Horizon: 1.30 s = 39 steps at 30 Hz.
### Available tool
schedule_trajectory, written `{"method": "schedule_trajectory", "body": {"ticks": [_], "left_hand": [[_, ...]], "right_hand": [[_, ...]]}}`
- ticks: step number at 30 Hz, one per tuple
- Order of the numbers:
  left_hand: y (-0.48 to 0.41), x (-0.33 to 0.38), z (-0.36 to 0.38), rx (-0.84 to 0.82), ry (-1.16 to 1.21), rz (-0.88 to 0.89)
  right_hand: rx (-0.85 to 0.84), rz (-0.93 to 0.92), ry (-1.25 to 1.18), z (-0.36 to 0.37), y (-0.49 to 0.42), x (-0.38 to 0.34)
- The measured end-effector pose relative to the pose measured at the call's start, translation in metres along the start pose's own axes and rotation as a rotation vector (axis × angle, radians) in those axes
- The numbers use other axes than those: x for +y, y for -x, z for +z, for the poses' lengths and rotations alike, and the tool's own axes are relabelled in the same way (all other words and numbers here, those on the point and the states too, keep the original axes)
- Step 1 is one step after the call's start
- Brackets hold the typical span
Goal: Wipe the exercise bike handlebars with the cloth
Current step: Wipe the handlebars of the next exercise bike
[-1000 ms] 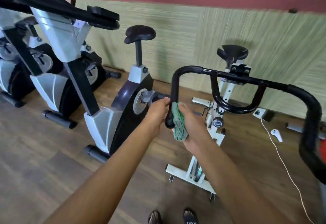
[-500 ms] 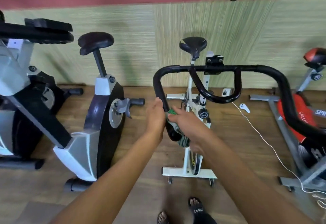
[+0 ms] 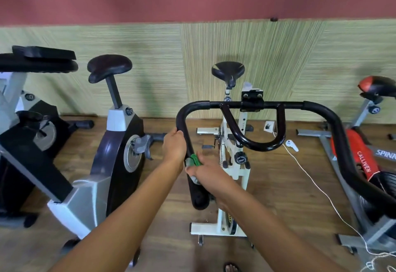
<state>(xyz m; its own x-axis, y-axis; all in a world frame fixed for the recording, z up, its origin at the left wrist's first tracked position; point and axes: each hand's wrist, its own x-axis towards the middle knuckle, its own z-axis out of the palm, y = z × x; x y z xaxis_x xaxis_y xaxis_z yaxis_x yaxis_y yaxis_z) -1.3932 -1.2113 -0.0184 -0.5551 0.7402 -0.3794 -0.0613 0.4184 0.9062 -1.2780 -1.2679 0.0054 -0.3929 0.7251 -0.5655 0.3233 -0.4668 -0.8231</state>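
The black handlebars (image 3: 252,104) of a white exercise bike (image 3: 233,186) span the middle of the head view. My left hand (image 3: 174,145) grips the left bar just below its bend. Right below it, my right hand (image 3: 209,171) holds a green and grey cloth (image 3: 192,161) wrapped round the same bar. The bar's padded lower end (image 3: 200,199) sticks out beneath my right hand. Most of the cloth is hidden by my fingers.
A black and silver bike (image 3: 115,143) stands close on the left, another machine (image 3: 25,121) beyond it. A red and grey spin bike (image 3: 364,158) stands on the right. A white cable (image 3: 321,190) and a white earbud case (image 3: 291,145) lie on the wooden floor.
The view has swung right and settled facing the white bike. My left hand has slid up the left bar; my right hand with the cloth stays lower on that bar.
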Motion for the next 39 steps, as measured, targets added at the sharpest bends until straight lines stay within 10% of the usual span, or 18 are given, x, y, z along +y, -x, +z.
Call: {"method": "schedule_trajectory", "body": {"ticks": [35, 39], "left_hand": [[-0.058, 0.014, -0.019, -0.028, 0.141, -0.103], [-0.062, 0.019, -0.011, -0.038, 0.098, -0.093]], "right_hand": [[0.072, -0.394, 0.287, 0.0, -0.128, -0.04], [0.103, -0.342, -0.008, -0.009, -0.126, -0.033]]}}
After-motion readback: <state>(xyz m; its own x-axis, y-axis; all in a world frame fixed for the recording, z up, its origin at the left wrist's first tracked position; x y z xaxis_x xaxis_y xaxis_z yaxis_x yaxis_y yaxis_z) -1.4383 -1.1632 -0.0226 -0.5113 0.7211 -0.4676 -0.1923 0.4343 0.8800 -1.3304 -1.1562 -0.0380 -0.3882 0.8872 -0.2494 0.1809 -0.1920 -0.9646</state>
